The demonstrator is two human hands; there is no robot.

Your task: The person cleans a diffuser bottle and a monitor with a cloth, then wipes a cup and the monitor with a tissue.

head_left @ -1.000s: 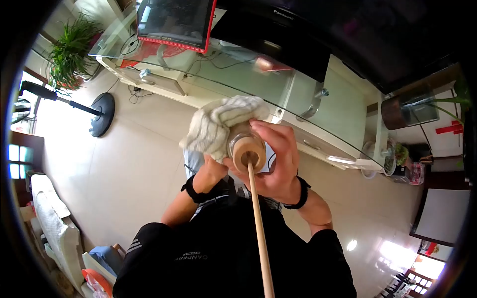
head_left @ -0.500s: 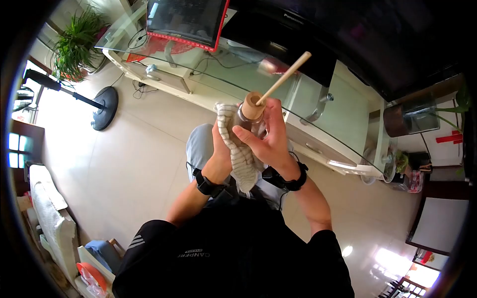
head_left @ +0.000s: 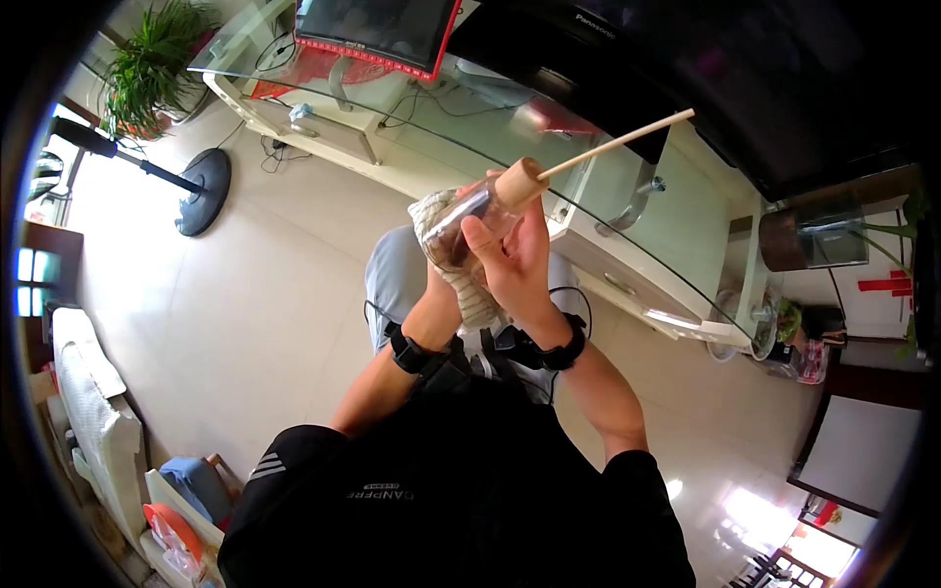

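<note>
A clear glass bottle (head_left: 477, 218) with a wooden collar (head_left: 521, 182) is tilted to the upper right. From the collar a thin wooden stick (head_left: 622, 141) sticks out. My right hand (head_left: 515, 257) grips the bottle, its thumb lying across the glass. A striped cloth (head_left: 469, 294) is bunched under and behind the bottle. My left hand (head_left: 441, 294) holds this cloth against the bottle's base; its fingers are mostly hidden behind cloth and glass.
Beyond my hands stands a glass-topped cabinet (head_left: 461, 127) bearing a red-framed screen (head_left: 377, 29) and a television (head_left: 784, 88). A round black stand base (head_left: 206, 192) and a potted plant (head_left: 157, 73) are at the left. A white couch (head_left: 98, 421) is lower left.
The bottle has turned from pointing toward me to lying tilted, its stick now pointing to the upper right. The cloth has shifted lower, beneath the bottle, and both hands have moved with it.
</note>
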